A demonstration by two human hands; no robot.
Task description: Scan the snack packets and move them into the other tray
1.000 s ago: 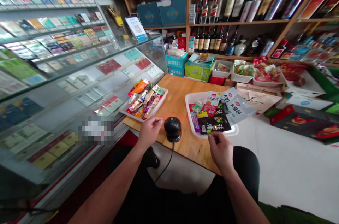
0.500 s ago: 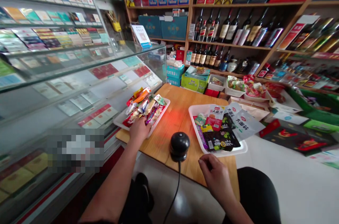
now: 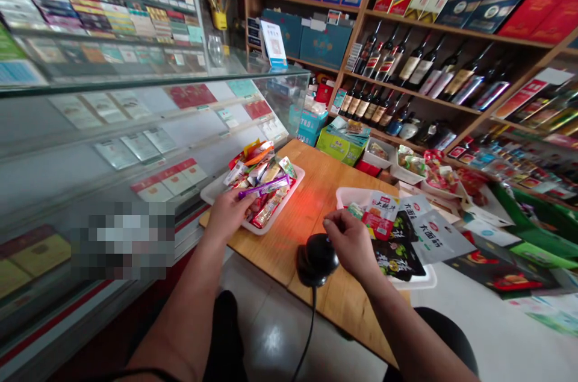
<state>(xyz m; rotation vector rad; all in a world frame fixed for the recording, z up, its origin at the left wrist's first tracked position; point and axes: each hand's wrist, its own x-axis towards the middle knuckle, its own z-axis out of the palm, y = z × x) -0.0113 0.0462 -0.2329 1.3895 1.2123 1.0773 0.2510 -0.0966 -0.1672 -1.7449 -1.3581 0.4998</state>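
Observation:
My left hand pinches one end of a slim purple snack packet above the left white tray. Several small colourful snack packets fill that tray. To the right, my right hand has its fingers curled together, and nothing shows in them. It is close beside a round black scanner on a cord and overlaps its edge in view; contact is unclear. Behind that hand, the right white tray holds larger flat packets, including a black pouch and a silver-grey one.
The trays and scanner stand on a small wooden table. A glass display counter borders it on the left. Shelves with wine bottles stand behind, and snack boxes sit beyond the far edge. A red light patch falls between the trays.
My left hand has drawn the purple packet up out of the tray's pile. The right hand has moved up and left to the scanner. The view has tilted.

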